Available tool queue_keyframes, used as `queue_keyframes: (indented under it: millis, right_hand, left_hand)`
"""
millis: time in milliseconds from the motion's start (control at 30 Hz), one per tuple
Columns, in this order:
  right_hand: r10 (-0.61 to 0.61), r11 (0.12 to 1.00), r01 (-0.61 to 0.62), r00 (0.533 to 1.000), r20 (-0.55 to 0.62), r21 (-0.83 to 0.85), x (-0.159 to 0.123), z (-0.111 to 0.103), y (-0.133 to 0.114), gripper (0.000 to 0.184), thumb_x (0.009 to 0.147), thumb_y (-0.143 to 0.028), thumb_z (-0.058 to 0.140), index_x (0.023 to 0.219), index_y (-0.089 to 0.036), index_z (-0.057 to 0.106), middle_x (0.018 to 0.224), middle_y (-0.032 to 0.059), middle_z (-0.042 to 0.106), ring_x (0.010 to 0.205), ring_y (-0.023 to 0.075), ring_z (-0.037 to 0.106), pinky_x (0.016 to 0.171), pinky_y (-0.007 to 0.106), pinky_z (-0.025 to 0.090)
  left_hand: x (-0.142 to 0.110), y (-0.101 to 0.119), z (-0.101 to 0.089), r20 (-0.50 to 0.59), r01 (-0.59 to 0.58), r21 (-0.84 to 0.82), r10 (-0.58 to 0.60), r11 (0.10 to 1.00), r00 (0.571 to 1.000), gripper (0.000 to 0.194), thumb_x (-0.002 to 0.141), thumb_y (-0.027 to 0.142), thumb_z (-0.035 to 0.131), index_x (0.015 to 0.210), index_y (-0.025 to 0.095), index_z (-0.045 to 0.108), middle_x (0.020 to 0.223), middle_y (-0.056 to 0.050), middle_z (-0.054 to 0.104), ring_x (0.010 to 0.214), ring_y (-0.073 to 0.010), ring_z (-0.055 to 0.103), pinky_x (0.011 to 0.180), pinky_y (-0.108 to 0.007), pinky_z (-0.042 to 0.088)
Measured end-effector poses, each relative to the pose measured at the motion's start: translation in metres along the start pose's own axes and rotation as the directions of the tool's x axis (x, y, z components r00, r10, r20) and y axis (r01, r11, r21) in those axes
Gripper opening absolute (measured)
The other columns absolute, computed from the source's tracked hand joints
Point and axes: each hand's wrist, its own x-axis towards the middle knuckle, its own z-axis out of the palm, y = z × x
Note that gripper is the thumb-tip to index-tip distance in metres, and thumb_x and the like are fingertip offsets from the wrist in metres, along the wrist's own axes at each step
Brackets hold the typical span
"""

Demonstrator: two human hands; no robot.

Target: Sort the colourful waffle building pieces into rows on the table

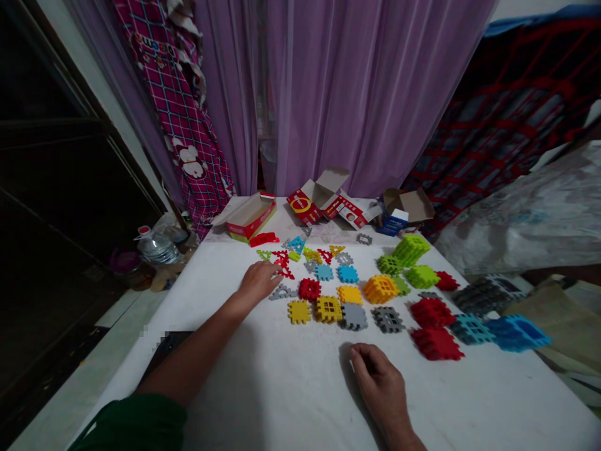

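Observation:
My left hand (260, 279) reaches over the tabletop with fingers bent together, its fingertips at a red triangular building piece (286, 270). They seem to pinch its edge, though the fingers partly hide the contact. A grey triangular piece (282, 292) lies just beside that hand. Loosely curled, my right hand (381, 382) rests near the front of the table with nothing visible in it. Closest ahead of it are a stack of dark grey square pieces (387, 319) and a lighter grey stack (354, 316). Yellow stacked window pieces (328, 309) sit to their left.
Red stacks (436, 344), blue stacks (519, 332) and green stacks (411, 250) stand on the right of the white table (291, 388). Opened boxes (251, 218) line the back edge. A dark flat object (162, 347) lies under my left forearm.

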Motion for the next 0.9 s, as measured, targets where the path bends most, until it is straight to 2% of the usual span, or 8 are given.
queue_keyframes:
  millis: [67,167,333,433,600,833,900]
  right_hand:
    - [-0.013,1.0,0.013,1.0,0.011,-0.001,0.001,-0.001,-0.002,0.033,0.086,-0.05,0.057,0.076,-0.021,0.069,0.073,0.0037,0.07,0.064,0.0171,0.064,0.061,0.024,0.052]
    - [-0.031,1.0,0.031,0.999,0.035,-0.004,0.002,-0.002,-0.001,0.035,0.086,-0.051,0.057,0.075,-0.02,0.069,0.073,0.0042,0.071,0.063,0.0172,0.065,0.06,0.024,0.053]
    - [-0.03,1.0,0.03,0.999,0.041,0.003,0.002,-0.002,0.0,0.032,0.087,-0.048,0.057,0.076,-0.02,0.069,0.073,0.0033,0.07,0.063,0.0165,0.065,0.06,0.023,0.052]
    - [-0.032,0.999,0.031,0.998,0.048,0.004,0.003,-0.003,-0.001,0.031,0.086,-0.048,0.057,0.075,-0.021,0.069,0.072,0.0027,0.07,0.062,0.0162,0.065,0.059,0.022,0.051]
    - [-0.027,1.0,0.027,0.998,0.059,-0.002,0.003,-0.003,-0.001,0.031,0.087,-0.047,0.056,0.076,-0.02,0.069,0.073,0.0029,0.07,0.062,0.0162,0.064,0.06,0.023,0.052]
    - [0.021,0.999,-0.022,1.0,0.005,0.041,0.0,0.001,-0.004,0.033,0.088,-0.049,0.055,0.077,-0.021,0.068,0.073,0.0027,0.07,0.065,0.0168,0.063,0.061,0.025,0.05]
    - [0.007,1.0,-0.008,0.999,0.033,0.028,0.001,0.0,-0.002,0.033,0.087,-0.05,0.055,0.077,-0.021,0.068,0.073,0.0034,0.07,0.064,0.0169,0.063,0.061,0.025,0.051]
  left_hand:
    - [0.013,0.004,-0.001,0.017,0.011,0.017,-0.011,1.0,1.0,0.025,0.089,0.032,0.056,0.105,0.028,0.074,0.105,-0.005,0.072,0.101,-0.0219,0.064,0.087,-0.031,0.046]
    - [0.025,0.015,0.0,0.066,0.032,0.068,-0.037,0.997,0.997,0.024,0.086,0.039,0.06,0.099,0.027,0.076,0.104,-0.006,0.072,0.101,-0.0236,0.065,0.085,-0.032,0.047]
    - [0.03,0.031,0.004,0.075,0.097,0.15,-0.109,0.984,0.991,0.039,0.087,0.053,0.056,0.093,0.02,0.076,0.105,-0.012,0.072,0.105,-0.0285,0.065,0.092,-0.039,0.045]
    - [0.033,0.033,0.004,0.074,0.147,0.166,-0.161,0.975,0.984,0.037,0.087,0.048,0.056,0.093,0.017,0.075,0.107,-0.014,0.072,0.107,-0.0294,0.064,0.095,-0.041,0.044]
    - [0.032,0.023,0.005,0.09,0.215,0.152,-0.23,0.965,0.969,0.025,0.081,0.032,0.058,0.097,0.022,0.074,0.11,-0.011,0.072,0.108,-0.0265,0.064,0.091,-0.037,0.046]
    - [0.025,0.001,0.01,0.089,0.068,0.135,-0.081,0.988,0.993,0.027,0.082,0.021,0.056,0.101,0.028,0.075,0.112,-0.007,0.071,0.107,-0.0249,0.064,0.09,-0.036,0.046]
    - [0.026,-0.001,0.01,0.083,0.032,0.115,-0.042,0.993,0.996,0.027,0.084,0.022,0.056,0.102,0.029,0.075,0.112,-0.006,0.071,0.106,-0.0248,0.063,0.09,-0.036,0.046]
